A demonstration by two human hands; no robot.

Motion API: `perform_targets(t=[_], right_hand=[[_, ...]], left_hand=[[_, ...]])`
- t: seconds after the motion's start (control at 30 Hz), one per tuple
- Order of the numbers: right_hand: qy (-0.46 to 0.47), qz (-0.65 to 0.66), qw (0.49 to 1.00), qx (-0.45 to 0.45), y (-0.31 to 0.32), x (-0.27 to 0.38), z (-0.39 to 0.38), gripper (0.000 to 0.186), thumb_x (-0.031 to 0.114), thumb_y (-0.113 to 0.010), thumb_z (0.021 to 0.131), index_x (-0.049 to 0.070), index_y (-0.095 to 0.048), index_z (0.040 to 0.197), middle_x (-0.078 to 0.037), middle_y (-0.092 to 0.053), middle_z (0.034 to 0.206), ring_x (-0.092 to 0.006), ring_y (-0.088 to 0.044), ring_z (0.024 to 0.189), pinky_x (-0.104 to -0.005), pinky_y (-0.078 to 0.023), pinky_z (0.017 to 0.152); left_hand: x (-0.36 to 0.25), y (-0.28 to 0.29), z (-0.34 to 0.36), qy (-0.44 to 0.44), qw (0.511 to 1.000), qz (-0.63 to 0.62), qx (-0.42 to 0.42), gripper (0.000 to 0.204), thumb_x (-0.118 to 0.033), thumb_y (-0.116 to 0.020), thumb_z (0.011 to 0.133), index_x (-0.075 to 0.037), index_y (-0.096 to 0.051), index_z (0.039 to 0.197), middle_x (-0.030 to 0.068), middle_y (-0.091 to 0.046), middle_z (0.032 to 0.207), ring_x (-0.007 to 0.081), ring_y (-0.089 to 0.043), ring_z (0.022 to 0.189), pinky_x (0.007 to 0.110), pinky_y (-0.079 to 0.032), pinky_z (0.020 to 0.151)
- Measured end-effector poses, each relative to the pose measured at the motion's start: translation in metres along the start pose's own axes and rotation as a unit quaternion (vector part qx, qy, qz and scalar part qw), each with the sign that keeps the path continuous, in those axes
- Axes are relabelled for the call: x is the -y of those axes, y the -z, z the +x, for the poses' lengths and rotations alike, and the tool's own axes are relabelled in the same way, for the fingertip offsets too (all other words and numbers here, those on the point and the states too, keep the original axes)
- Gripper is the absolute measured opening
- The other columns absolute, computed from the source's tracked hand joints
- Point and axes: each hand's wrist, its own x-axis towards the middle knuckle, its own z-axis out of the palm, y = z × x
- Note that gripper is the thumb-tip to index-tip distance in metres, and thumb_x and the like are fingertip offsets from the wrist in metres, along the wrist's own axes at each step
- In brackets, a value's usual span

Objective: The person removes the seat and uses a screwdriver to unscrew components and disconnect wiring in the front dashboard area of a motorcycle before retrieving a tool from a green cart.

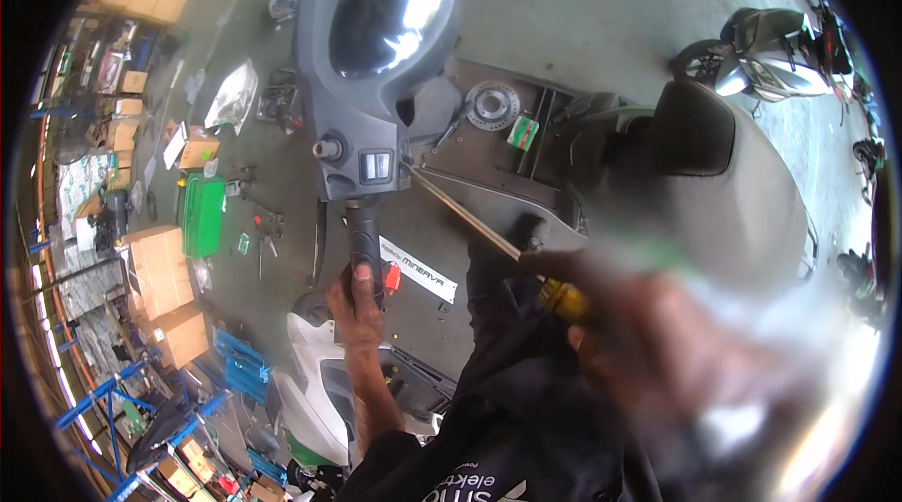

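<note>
My left hand (357, 311) is wrapped round the black handlebar grip (364, 248) of a scooter. In my right hand (667, 338), large and blurred close to the camera, is a screwdriver (467, 215) with a yellow handle. Its long shaft slants up and left, and the tip meets the edge of the grey handlebar cover (352, 112), beside a small switch (376, 166). That cover carries a glossy dark display (387, 9). Whether the tip sits in a screw or a seam is too small to tell.
On the scooter's footboard lie a brake disc (493, 106) and a small green and red box (522, 133). The dark seat (695, 131) is to the right. A green toolbox (203, 216), cardboard boxes (155, 267) and loose parts lie left; another scooter (770, 51) stands far right.
</note>
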Motion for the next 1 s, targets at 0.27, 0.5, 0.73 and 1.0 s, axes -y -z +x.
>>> perform_targets(t=[0.27,0.5,0.73,1.0], right_hand=[[-0.096,-0.189,0.977,0.019,0.017,0.043,0.028,0.035,0.008,-0.059,0.087,-0.006,-0.059,0.12,-0.024,-0.065,0.08,-0.0343,-0.067,0.071,-0.0416,-0.054,0.065],[-0.025,-0.261,0.965,-0.012,0.025,0.028,0.031,0.034,0.012,-0.058,0.09,-0.005,-0.058,0.119,-0.02,-0.062,0.077,-0.0302,-0.064,0.067,-0.0393,-0.053,0.062],[0.151,-0.131,0.968,-0.152,0.015,-0.005,0.013,0.033,0.016,-0.057,0.092,-0.004,-0.058,0.118,-0.016,-0.059,0.074,-0.0261,-0.06,0.064,-0.0371,-0.051,0.06],[0.443,-0.046,0.885,-0.136,0.009,0.007,0.073,0.032,0.02,-0.056,0.094,-0.004,-0.057,0.117,-0.012,-0.056,0.071,-0.0214,-0.056,0.06,-0.0345,-0.049,0.057]], left_hand=[[-0.002,-0.007,-0.003,0.011,0.999,-0.038,0.016,0.079,-0.069,-0.044,0.096,0.007,-0.065,0.102,0.0141,-0.064,0.081,0.025,-0.057,0.07,0.042,-0.045,0.065],[0.005,-0.017,-0.004,-0.02,0.997,-0.074,-0.009,0.069,-0.057,-0.045,0.099,0.008,-0.064,0.084,0.0157,-0.059,0.065,0.0288,-0.055,0.058,0.044,-0.043,0.058],[-0.003,-0.015,-0.005,0.006,0.99,-0.14,-0.018,0.068,-0.059,-0.052,0.098,0.006,-0.062,0.077,0.0082,-0.057,0.062,0.0205,-0.052,0.053,0.037,-0.04,0.052],[0.008,-0.016,0.007,-0.024,0.977,-0.183,-0.103,0.064,-0.056,-0.064,0.092,0.008,-0.066,0.085,0.0107,-0.061,0.071,0.0209,-0.058,0.065,0.036,-0.046,0.06]])
